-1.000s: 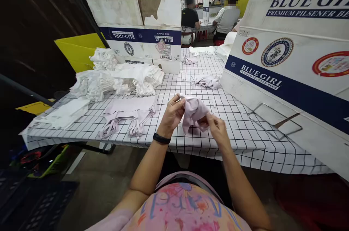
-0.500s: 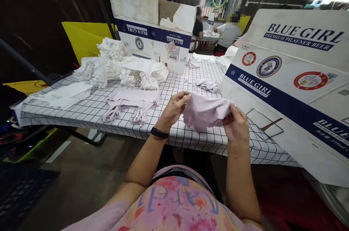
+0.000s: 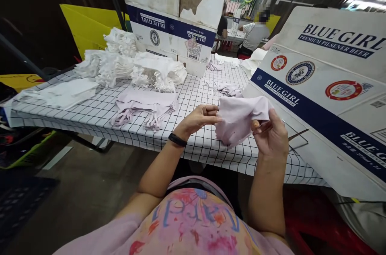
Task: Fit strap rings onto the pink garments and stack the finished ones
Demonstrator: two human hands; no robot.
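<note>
A piece of pale pink fabric (image 3: 233, 120) hangs in the air over the front edge of the table, stretched between both hands. My left hand (image 3: 202, 119), with a dark band on its wrist, pinches the fabric's left edge between thumb and fingers. At the other side my right hand (image 3: 270, 130) grips the upper right corner, its thumb in front and a fingertip showing under the folded edge. To the left lies a neat stack of pale pink garment pieces (image 3: 144, 102) with dangling straps. Another crumpled pink bundle (image 3: 229, 89) rests behind the held fabric.
White garment piles (image 3: 120, 66) and flat white pieces (image 3: 64, 91) cover the left of the checked tablecloth (image 3: 193, 98). One printed carton (image 3: 169, 26) stands behind them; a large opened carton (image 3: 325, 74) leans at right. A co-worker in a white shirt (image 3: 255, 36) sits farther back.
My right hand has moved right and turned, folding the fabric's right edge over. My left hand has shifted slightly right, still pinching. The view has tilted a little downward.
</note>
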